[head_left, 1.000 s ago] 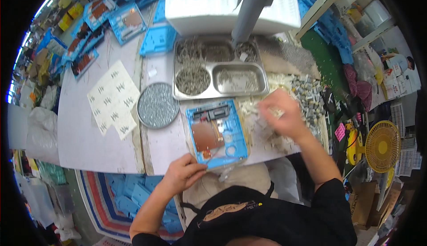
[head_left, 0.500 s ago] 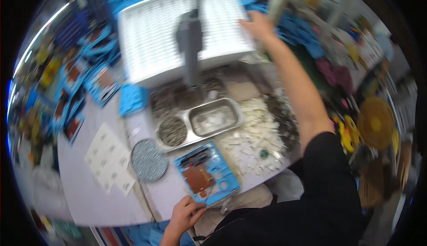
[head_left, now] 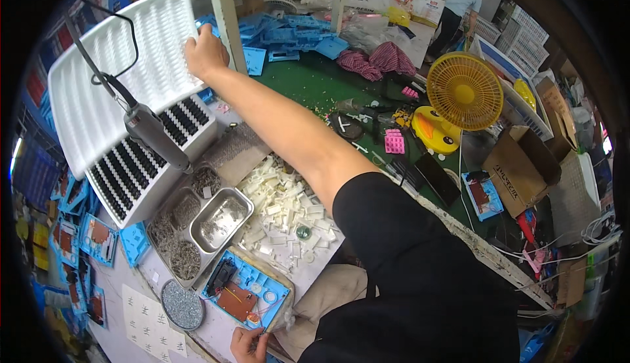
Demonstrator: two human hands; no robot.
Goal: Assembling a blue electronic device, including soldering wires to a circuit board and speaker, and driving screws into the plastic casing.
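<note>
My right hand [head_left: 207,53] is closed on the right edge of a white ribbed plastic tray [head_left: 131,55], which is raised and tilted. Under it stands another white tray [head_left: 200,135] holding rows of small black parts [head_left: 141,169]. In front of me lies a blue plastic casing [head_left: 275,292] with a brown circuit board [head_left: 236,301], a black part and thin wires. My left hand [head_left: 248,344] is at the casing's near corner, thumb and fingers closed on it. A grey electric screwdriver [head_left: 154,133] hangs in front of the trays.
A metal dish [head_left: 246,222] with compartments of small metal parts stands beside white plastic pieces [head_left: 282,199]. A round tray of screws [head_left: 182,305] and a marked paper sheet [head_left: 147,323] lie left. A yellow fan [head_left: 464,91] and cardboard box [head_left: 518,169] are right; a person [head_left: 459,2] stands far back.
The white tray has been tilted up and shifted left by my right hand, exposing the black parts below. My view has turned right. My left hand stays at the casing's corner.
</note>
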